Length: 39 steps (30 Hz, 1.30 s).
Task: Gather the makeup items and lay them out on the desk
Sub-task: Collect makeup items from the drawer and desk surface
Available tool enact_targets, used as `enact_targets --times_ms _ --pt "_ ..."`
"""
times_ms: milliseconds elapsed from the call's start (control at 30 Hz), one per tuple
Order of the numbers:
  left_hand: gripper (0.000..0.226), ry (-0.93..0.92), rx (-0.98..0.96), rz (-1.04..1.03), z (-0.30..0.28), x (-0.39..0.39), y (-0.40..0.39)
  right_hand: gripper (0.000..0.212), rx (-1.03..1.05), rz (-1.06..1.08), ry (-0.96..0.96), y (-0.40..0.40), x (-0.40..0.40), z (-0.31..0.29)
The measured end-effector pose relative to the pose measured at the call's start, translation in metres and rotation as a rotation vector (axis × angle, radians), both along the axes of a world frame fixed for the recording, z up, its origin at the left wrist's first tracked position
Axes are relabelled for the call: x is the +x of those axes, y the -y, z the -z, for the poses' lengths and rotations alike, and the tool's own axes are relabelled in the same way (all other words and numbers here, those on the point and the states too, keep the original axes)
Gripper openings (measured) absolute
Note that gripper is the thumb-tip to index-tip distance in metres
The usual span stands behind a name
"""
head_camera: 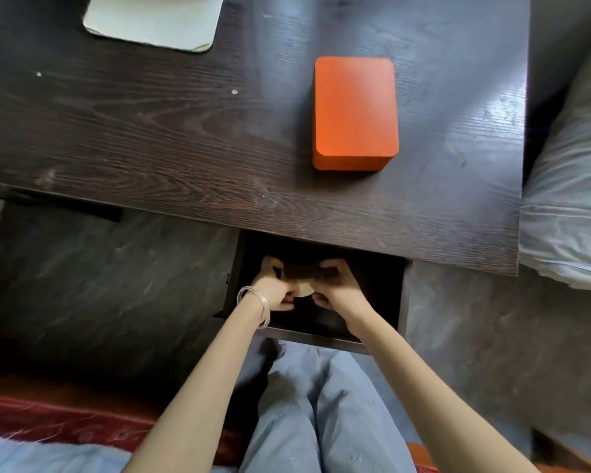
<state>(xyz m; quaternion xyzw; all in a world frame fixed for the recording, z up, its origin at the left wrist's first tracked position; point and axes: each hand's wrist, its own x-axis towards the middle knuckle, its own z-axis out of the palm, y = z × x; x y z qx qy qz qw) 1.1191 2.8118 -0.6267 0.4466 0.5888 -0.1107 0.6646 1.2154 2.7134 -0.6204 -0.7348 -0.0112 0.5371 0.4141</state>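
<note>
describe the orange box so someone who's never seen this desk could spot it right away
Start from the dark wood-grain desk that fills the upper part of the view. On its right half, straight above the open drawer where both hands are working, lies the orange box, a flat rectangle with rounded corners. It is the only bright thing on the desk; the pale mat at the far left corner is whitish.

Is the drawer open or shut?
Open. The drawer is pulled out from under the desk, and both hands, left and right, grip a dark item inside it.
</note>
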Motion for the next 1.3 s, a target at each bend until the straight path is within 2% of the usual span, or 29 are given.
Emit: enact_targets --times_ms 200,400,567,833,933,1033,1133,1200,1233,1300 --pt "0.045 0.135 -0.009 -0.093 -0.063 -0.032 0.031 0.035 0.093 -0.098 0.037 0.024 -0.023 -0.063" --pt "0.036 0.335 0.251 -0.153 -0.139 -0.042 0.022 0.033 0.337 -0.072 0.072 0.017 -0.026 -0.132" --pt "0.035 0.42 0.42 -0.219 -0.183 -0.01 -0.034 0.032 0.461 -0.039 0.165 -0.047 -0.007 -0.177" --pt "0.046 0.198 0.443 -0.223 -0.153 0.048 -0.1 0.046 0.222 -0.065 0.379 -0.134 0.019 -0.145" --pt "0.045 0.191 0.474 -0.268 -0.144 0.057 -0.111 0.052 0.213 -0.089 0.452 -0.142 0.022 -0.135" --pt "0.047 0.163 0.517 -0.276 -0.139 0.059 -0.108 0.047 0.247 -0.121 0.502 -0.134 0.019 -0.14" --pt "0.036 0.141 0.687 -0.208 -0.136 0.039 -0.078 0.038 0.333 -0.031 0.397 -0.097 0.009 -0.146" --pt "0.024 0.211 0.822 -0.122 -0.129 0.012 -0.045 0.028 0.361 -0.012 0.232 -0.057 0.003 -0.142" --pt "0.024 0.262 0.815 -0.061 -0.123 -0.001 -0.026 0.029 0.352 -0.036 0.152 -0.038 0.001 -0.137" --pt "0.027 0.276 0.665 0.093 -0.101 -0.015 0.006 0.029 0.222 -0.109 0.09 -0.01 0.002 -0.113"
